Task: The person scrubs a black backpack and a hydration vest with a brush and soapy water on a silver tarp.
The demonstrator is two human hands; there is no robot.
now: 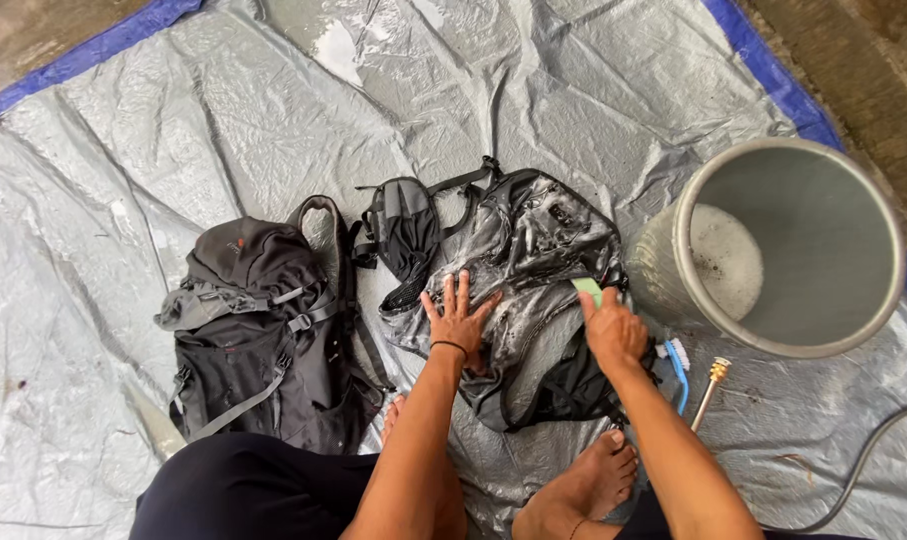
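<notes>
A wet, soapy black backpack lies flat on a grey tarp in front of me. My left hand presses palm-down on it with fingers spread. My right hand grips a green scrubbing brush against the backpack's right side. A small black pouch with straps lies just left of the wet backpack.
A second, dry black backpack lies to the left. A grey metal bucket with sudsy water stands at the right. A blue brush and a hose with brass nozzle lie beside it. My bare feet rest on the tarp.
</notes>
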